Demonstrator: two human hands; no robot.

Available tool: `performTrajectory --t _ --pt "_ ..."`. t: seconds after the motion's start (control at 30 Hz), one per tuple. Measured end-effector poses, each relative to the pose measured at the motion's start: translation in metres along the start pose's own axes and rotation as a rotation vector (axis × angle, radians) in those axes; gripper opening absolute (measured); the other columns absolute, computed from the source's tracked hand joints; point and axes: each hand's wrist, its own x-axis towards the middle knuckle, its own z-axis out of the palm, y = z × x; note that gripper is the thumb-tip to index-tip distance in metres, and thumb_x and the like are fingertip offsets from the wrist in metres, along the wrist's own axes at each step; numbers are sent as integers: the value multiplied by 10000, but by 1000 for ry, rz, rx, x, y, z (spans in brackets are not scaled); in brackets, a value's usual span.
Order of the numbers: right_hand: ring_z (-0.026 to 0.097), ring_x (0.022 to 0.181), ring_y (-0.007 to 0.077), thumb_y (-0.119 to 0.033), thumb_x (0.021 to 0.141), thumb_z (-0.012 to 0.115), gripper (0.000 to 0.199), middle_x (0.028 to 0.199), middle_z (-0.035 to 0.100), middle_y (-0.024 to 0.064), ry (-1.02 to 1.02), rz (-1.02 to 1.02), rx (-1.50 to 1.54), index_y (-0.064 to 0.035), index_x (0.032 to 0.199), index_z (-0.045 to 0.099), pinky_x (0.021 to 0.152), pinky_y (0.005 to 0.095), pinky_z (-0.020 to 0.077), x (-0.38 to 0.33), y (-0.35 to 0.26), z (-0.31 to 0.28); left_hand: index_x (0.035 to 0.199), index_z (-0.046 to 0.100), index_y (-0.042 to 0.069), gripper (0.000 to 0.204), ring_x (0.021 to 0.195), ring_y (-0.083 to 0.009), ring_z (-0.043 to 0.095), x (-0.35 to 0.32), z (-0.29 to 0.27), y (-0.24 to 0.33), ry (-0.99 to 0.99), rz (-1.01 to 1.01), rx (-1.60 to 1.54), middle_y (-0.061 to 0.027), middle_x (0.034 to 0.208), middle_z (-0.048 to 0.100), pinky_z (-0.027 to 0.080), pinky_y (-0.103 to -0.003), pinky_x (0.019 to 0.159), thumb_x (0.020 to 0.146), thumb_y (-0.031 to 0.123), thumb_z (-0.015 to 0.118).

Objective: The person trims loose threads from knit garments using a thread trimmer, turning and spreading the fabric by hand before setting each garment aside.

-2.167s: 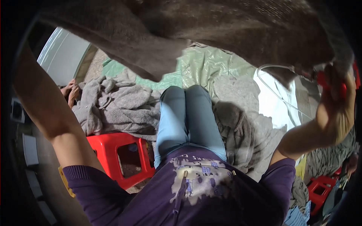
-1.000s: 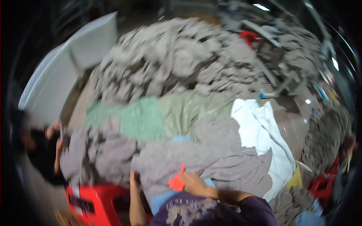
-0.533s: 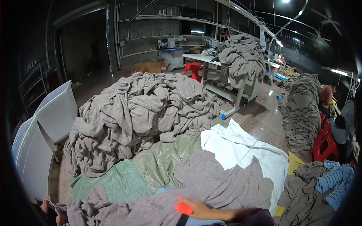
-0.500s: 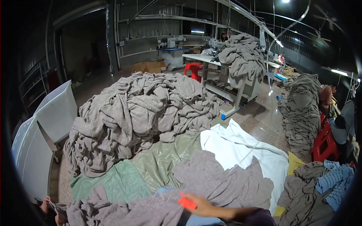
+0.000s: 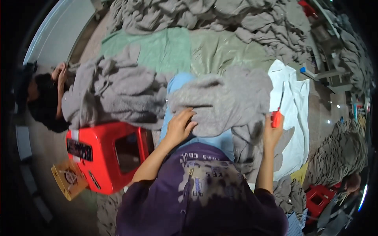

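Observation:
A fuzzy grey-brown cloth (image 5: 232, 98) lies bunched over my lap, on light blue trousers. My left hand (image 5: 180, 126) rests at its near left edge, thumb and fingers apart. Off the cloth's right side, my right hand (image 5: 272, 131) is closed around a red-handled tool (image 5: 277, 118). A thin metal blade sticks up from the handle, over a white sheet (image 5: 291, 145). Whether the tool is a pair of scissors or a knife cannot be made out.
More grey fabric (image 5: 118, 94) heaps up at left, where another person's hands (image 5: 60, 72) touch its edge. A red plastic stool (image 5: 102, 157) with a yellow box (image 5: 69, 179) stands beside me. Beyond the green sheet (image 5: 157, 47) rises a large grey fabric pile (image 5: 204, 15).
The view has tipped down to my lap. My left hand has come into sight on the cloth. My right hand, still around the red-handled tool, now lies right of the cloth.

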Motion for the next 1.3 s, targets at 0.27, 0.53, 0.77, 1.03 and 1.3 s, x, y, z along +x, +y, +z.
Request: performTrajectory --t 0.27,0.53,0.77,1.03,1.3 --pt "566 781 185 -146 762 689 360 891 581 95 -401 66 152 -31 1067 535 727 305 464 -109 -56 53 955 613 12 162 542 -85 550 -13 -22 -29 191 -411 -95 -69 746 619 418 -248 488 873 151 612" --pt "582 859 234 -69 711 650 421 975 577 115 -330 -202 6 -22 1105 508 758 305 470 -99 -19 86 971 551 18 318 781 -249 558 3 -17 -51 322 -441 68 -116 846 546 445 -350 680 742 165 715" --pt "552 934 171 -21 751 656 408 1029 559 76 -327 70 677 -37 1121 486 875 307 444 -9 -38 -33 921 492 72 219 707 -56 440 14 -70 -56 733 -474 -887 21 796 471 370 -174 632 785 -93 541" --pt "573 970 202 20 800 611 539 1056 569 104 71 -48 634 -38 1273 359 857 341 481 28 -57 -95 880 489 57 246 886 -131 556 36 -195 6 1052 164 -630 -115 1059 580 453 -232 783 764 -158 471" --pt "562 781 127 -71 801 627 320 915 592 57 62 -132 147 -21 1105 541 688 263 465 119 -14 -44 893 515 32 237 1025 -178 516 32 -115 -37 589 -88 -287 -101 1101 545 414 -285 900 719 -127 493"
